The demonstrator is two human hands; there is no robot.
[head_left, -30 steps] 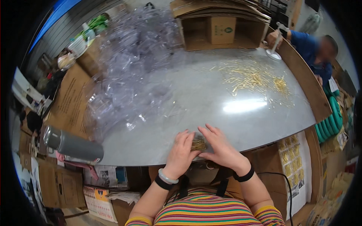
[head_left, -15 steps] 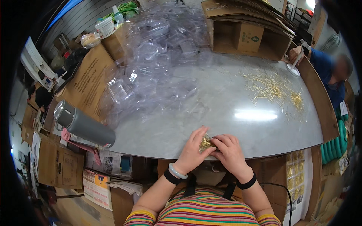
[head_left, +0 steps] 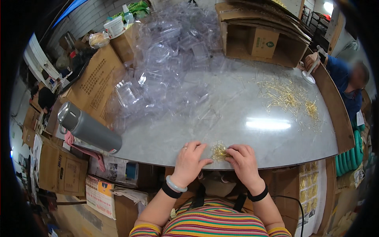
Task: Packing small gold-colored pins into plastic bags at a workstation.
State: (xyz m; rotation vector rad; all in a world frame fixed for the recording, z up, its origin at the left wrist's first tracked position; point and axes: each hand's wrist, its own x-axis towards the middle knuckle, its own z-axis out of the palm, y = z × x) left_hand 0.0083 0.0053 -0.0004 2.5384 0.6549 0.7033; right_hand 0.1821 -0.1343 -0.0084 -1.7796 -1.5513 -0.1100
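A small tangled bunch of gold wire hooks (head_left: 218,151) lies at the near edge of the grey table (head_left: 166,136). My right hand (head_left: 243,161) pinches the right side of this bunch between thumb and fingers. On the other side, my left hand (head_left: 190,158) rests at the table edge, thumb apart from the fingers, holding nothing. A gap separates it from the bunch. Farther off on the right lies a loose, spread pile of similar gold hooks (head_left: 286,94), with a denser clump at its near right end.
Transparent plastic boxes (head_left: 162,75) heap up at the back left. A grey flask (head_left: 89,128) leans at the left edge. An open cardboard box (head_left: 239,39) stands at the back; a cardboard wall (head_left: 331,106) borders the right, where another person's hand (head_left: 310,60) holds a white stand (head_left: 308,78).
My left hand has let go of the gold hooks and drawn away to the left, its fingers opening. My right hand stays at the bunch, which now shows more fully.
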